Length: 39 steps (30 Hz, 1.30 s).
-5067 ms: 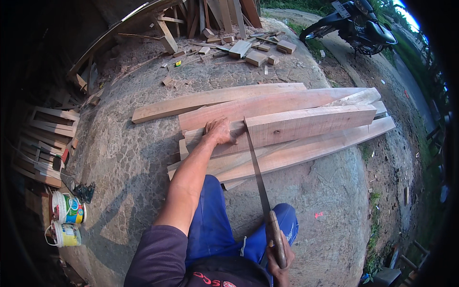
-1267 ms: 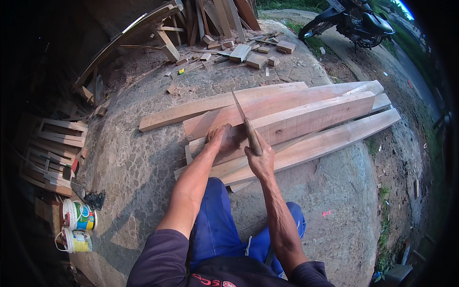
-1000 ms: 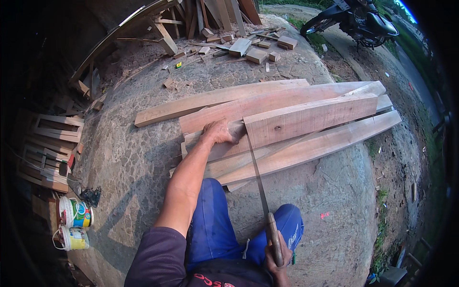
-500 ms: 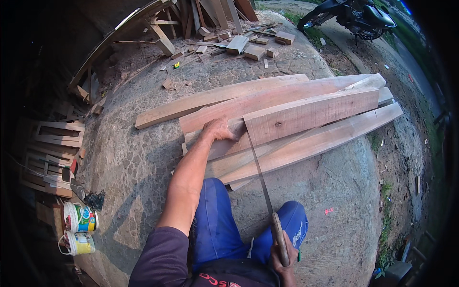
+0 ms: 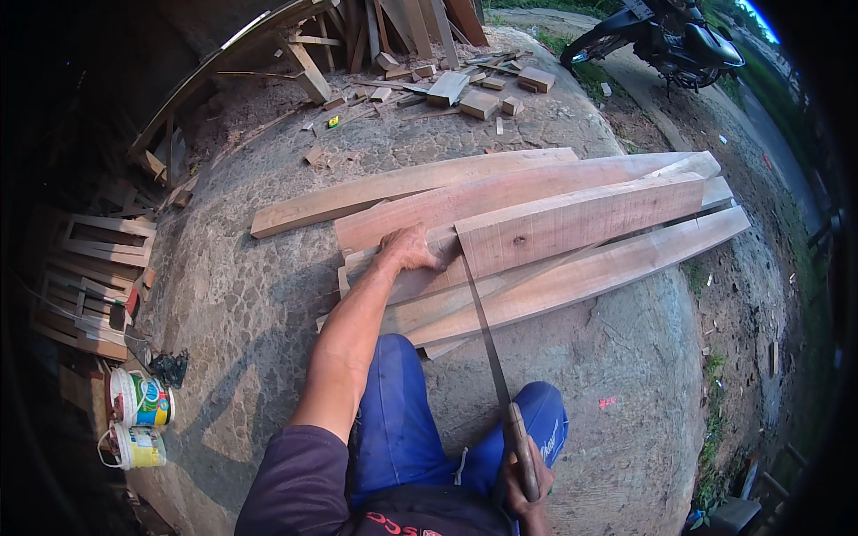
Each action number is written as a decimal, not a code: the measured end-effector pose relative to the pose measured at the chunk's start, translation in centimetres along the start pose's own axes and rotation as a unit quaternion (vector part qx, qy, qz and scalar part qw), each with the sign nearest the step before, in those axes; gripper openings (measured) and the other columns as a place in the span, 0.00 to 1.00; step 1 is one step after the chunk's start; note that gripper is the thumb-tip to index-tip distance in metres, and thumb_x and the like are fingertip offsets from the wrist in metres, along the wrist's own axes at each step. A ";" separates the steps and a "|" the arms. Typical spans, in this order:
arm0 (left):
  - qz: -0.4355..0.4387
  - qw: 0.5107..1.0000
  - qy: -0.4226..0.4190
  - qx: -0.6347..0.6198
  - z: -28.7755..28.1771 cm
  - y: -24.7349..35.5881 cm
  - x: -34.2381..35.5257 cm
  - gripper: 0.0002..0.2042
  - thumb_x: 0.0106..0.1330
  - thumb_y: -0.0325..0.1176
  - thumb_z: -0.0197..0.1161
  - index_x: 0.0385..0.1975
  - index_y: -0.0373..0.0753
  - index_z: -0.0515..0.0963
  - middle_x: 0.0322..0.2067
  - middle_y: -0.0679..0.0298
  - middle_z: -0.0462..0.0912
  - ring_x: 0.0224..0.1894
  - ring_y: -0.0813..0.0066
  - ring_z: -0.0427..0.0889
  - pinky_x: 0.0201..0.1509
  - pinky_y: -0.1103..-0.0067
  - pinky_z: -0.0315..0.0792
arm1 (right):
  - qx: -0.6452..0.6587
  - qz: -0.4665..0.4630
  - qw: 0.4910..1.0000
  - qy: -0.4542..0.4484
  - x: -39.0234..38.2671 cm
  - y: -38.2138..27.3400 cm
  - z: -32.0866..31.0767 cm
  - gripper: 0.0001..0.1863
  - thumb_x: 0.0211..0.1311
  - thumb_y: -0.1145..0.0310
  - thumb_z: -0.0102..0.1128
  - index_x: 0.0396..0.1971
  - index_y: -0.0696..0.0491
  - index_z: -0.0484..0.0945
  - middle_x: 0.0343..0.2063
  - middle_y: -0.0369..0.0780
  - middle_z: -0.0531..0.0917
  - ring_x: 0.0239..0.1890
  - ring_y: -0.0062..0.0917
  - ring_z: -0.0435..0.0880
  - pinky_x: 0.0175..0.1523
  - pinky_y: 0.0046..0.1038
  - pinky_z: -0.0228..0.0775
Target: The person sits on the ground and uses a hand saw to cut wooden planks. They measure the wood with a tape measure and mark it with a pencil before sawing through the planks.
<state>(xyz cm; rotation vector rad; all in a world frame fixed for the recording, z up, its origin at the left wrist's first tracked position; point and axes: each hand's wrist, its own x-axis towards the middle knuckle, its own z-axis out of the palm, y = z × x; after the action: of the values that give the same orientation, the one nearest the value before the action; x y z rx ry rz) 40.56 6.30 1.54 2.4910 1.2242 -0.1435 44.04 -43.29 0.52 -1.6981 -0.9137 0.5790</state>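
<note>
A thick wooden plank (image 5: pixel 572 223) stands on edge across other boards on the ground. My left hand (image 5: pixel 413 247) is closed around its left end, the thumb side close to the saw. The blade of a handsaw (image 5: pixel 487 335) meets the plank just right of these fingers and slants back toward me. Low in the view, near my right knee, my right hand (image 5: pixel 525 487) is wrapped around the saw's wooden handle. How deep the blade sits in the wood is hard to make out.
Several more boards (image 5: pixel 304 211) lie under and beside the plank. Wood offcuts (image 5: pixel 480 103) and a small yellow item (image 5: pixel 333 121) are scattered farther off. Two paint buckets (image 5: pixel 143 398) and slatted wooden frames (image 5: pixel 103 241) stand at left. A motorcycle (image 5: pixel 661 45) is parked far right.
The whole view has shifted slightly. Both hands keep their holds, and the saw stays at the same spot on the plank; any stroke is too small to make out.
</note>
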 end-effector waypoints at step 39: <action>0.038 0.979 0.161 0.117 5.2 -0.7 -1.3 0.39 0.44 0.51 0.81 0.56 0.39 0.75 0.55 0.55 0.84 0.61 0.55 0.80 0.62 0.58 0.71 | 0.086 -0.038 0.995 0.018 23.7 -0.9 9.6 0.34 0.58 0.76 0.66 0.67 0.56 0.73 0.47 0.49 0.88 0.48 0.29 0.88 0.54 0.30 0.77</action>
<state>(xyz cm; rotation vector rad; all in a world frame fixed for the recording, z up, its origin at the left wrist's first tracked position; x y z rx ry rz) 39.58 3.86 -3.13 2.8447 1.2967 0.1513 50.44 -18.51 -0.10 -1.5085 -0.8731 0.5586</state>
